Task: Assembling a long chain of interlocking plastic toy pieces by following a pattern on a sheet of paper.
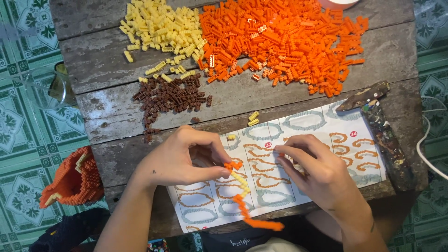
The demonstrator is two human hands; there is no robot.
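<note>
Bottom centre of frame: a curved strip of small orange and pale yellow plastic bricks (245,198) hangs down over the near table edge, lower end orange, middle yellow, top orange. Left hand (179,156) pinches the strip's top end between thumb and fingertips, other fingers curled. Right hand (317,170) sits just beside it to the right, fingers bent, thumb and forefinger pressed together near the sheet; can't tell whether there's a brick between them, too small to see.

Under both hands: a white paper instruction sheet printed with orange and grey ring outlines (308,122), lying tilted across the lower centre and right of the weathered grey wooden plank table (88,65). Two loose yellow bricks (253,118) just above the sheet's upper edge, one more small yellow piece on the sheet near the left thumb.

Right of the sheet: a paint-spattered L-shaped wooden piece (380,128) along the table's right edge.

Lower left, off the table: a partly built orange brick model with yellow edge (72,179) on the green patterned tile floor (21,140).

Middle left of table: small heap of dark brown bricks (170,95).

Top of frame: heap of pale yellow bricks (161,25) upper left, touching a much larger heap of orange bricks (284,39) top centre-right.
</note>
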